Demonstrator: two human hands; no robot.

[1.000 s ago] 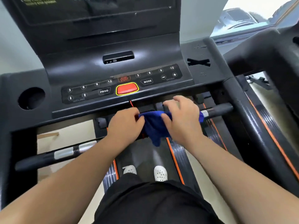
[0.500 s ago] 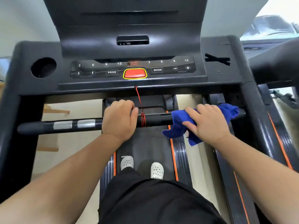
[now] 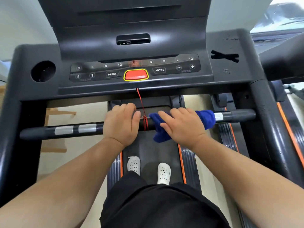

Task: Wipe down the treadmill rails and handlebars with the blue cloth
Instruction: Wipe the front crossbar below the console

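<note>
A black horizontal handlebar point(image 3: 39, 131) with silver sensor patches crosses the treadmill below the console. My left hand point(image 3: 120, 123) is wrapped around the bar just left of its middle. My right hand point(image 3: 182, 125) presses the blue cloth point(image 3: 206, 118) around the bar to the right of a red safety cord point(image 3: 145, 122) tied at the middle. Cloth ends stick out on both sides of the hand, and one corner hangs below the bar.
The console point(image 3: 134, 69) with a red stop button point(image 3: 136, 74) sits above the bar. Black side rails point(image 3: 269, 129) run down the right and left point(image 3: 9, 137). My white shoes point(image 3: 134, 164) stand on the belt. A second treadmill point(image 3: 291, 134) is at the right.
My right hand slid the cloth out to the right along the bar, then back left toward the red cord. My left hand stays gripping the bar. The camera tilted down slightly.
</note>
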